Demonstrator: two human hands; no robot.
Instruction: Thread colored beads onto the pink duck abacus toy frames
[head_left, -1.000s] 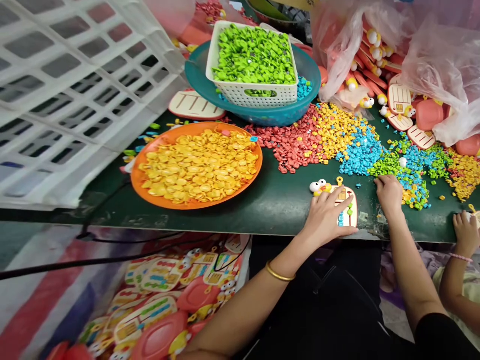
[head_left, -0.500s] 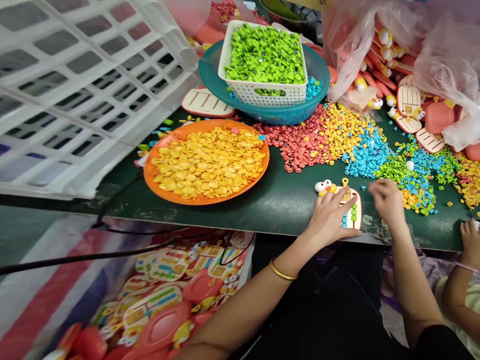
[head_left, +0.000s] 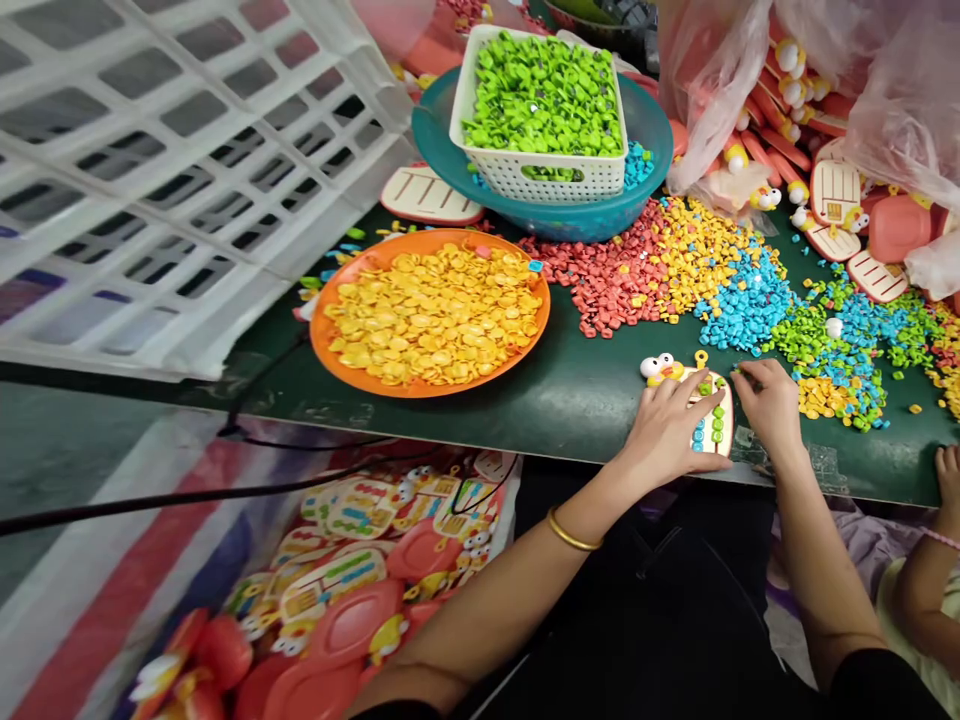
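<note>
A cream toy board point(head_left: 726, 440) with a cartoon duck-like head point(head_left: 661, 368) lies near the table's front edge. Blue and green beads sit in rows on it, and a yellow ring piece point(head_left: 701, 358) shows at its far edge. My left hand point(head_left: 667, 425) is spread across the board, thumb at the near edge and fingers over the top, gripping it and hiding part of it. Just right of the board is my right hand point(head_left: 769, 405), thumb and fingertips pinched together. What they hold, if anything, is too small to make out.
Loose red point(head_left: 607, 285), yellow point(head_left: 694, 250), blue point(head_left: 742, 300) and green beads point(head_left: 799, 335) lie behind. An orange plate point(head_left: 319, 340) bears yellow pieces. A white basket point(head_left: 491, 172) stands in a teal basin point(head_left: 431, 125). A white crate point(head_left: 172, 340) leans left. Another person's hand point(head_left: 949, 475) is at right.
My right hand has moved slightly left, towards the board, its fingers more closely pinched. My left hand stays on the board, with green beads now showing near its fingertips. The view has shifted slightly.
</note>
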